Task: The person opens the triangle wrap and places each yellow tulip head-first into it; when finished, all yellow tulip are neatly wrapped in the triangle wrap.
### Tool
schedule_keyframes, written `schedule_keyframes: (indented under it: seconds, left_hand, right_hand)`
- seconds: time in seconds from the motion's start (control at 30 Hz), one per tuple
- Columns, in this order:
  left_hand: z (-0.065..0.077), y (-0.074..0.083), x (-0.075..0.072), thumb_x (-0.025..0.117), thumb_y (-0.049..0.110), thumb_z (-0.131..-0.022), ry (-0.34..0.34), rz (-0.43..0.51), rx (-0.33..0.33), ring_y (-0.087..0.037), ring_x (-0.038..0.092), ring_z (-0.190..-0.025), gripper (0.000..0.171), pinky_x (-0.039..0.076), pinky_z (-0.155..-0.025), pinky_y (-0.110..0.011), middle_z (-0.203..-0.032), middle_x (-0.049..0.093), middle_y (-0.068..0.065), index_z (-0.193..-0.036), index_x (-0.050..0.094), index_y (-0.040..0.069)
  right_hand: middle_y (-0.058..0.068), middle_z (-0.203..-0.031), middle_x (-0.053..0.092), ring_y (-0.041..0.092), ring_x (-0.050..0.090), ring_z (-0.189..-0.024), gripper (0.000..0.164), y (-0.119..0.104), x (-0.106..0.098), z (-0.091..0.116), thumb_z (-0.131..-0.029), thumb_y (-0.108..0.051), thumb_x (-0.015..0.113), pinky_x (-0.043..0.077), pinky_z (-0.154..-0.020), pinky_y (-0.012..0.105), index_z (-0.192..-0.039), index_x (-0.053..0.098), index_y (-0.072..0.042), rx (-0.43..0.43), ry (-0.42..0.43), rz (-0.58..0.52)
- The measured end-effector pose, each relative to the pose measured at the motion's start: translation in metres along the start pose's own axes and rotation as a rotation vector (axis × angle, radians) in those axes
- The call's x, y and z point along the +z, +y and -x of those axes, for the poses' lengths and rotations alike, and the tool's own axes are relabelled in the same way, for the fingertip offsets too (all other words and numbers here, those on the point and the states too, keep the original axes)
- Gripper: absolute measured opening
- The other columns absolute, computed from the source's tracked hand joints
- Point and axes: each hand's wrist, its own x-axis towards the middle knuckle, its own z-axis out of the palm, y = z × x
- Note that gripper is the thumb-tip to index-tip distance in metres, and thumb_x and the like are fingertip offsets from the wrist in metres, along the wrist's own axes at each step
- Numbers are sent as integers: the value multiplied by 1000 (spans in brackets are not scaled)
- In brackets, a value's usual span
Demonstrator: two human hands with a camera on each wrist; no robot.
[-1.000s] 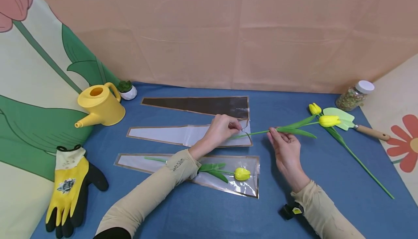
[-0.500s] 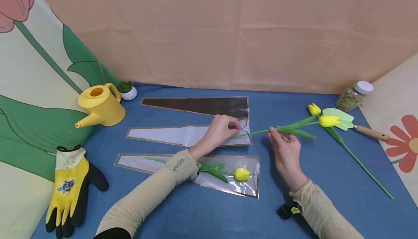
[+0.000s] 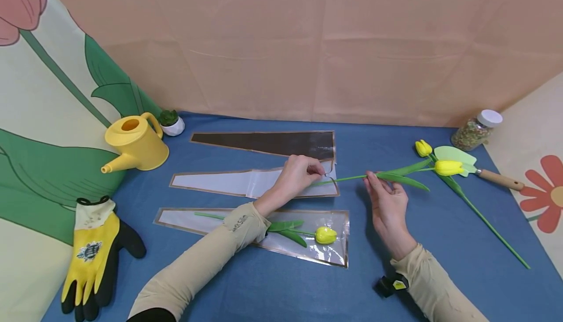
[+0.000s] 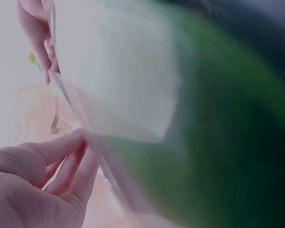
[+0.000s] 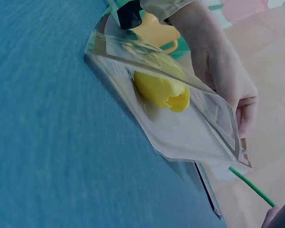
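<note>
My left hand pinches the upper edge of the open end of the middle clear flower sleeve. In my right hand, thumb and fingers grip the stem of a yellow tulip near its leaves. Its stem runs left to the sleeve's mouth; the stem's tip lies behind or inside the film by my left hand. Nearer me, another flower sleeve contains a second yellow tulip, partly covered by my left forearm in the head view. The left wrist view is mostly blurred green and white.
A dark flower sleeve lies at the back. Two items, a loose tulip and a trowel, lie right, near a jar. Left are a yellow watering can, a potted plant and a glove.
My right hand and the tulip have shifted slightly to the right in the last half second. My left hand keeps its place at the sleeve's edge.
</note>
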Motion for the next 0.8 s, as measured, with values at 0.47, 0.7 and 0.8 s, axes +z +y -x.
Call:
schedule_keyframes:
  seconds: [0.47, 0.7, 0.8]
  left_hand:
    - [-1, 1, 1, 84, 4, -93, 8, -8, -2, -13, 74, -84, 5, 56, -77, -24, -89, 79, 0, -93, 84, 9]
    - [-1, 2, 1, 84, 4, -93, 19, -12, 0, -13, 74, -85, 5, 57, -78, -25, -89, 79, 0, -93, 84, 9]
    - [-1, 2, 1, 84, 4, -93, 23, -13, 2, -14, 75, -85, 4, 58, -79, -26, -90, 80, -1, -93, 84, 9]
  right_hand:
    - [6, -92, 74, 13, 77, -89, 16, 15, 9, 2, -97, 9, 72, 59, -92, 28, -109, 65, 1, 13, -56, 53]
    - [4, -94, 73, 13, 76, -89, 17, 24, 14, 3, -97, 8, 74, 59, -93, 28, -108, 64, -1, 25, -64, 100]
    - [4, -94, 73, 12, 76, -88, 17, 26, 15, 3, -97, 9, 72, 59, -92, 28, -108, 64, -1, 40, -67, 104]
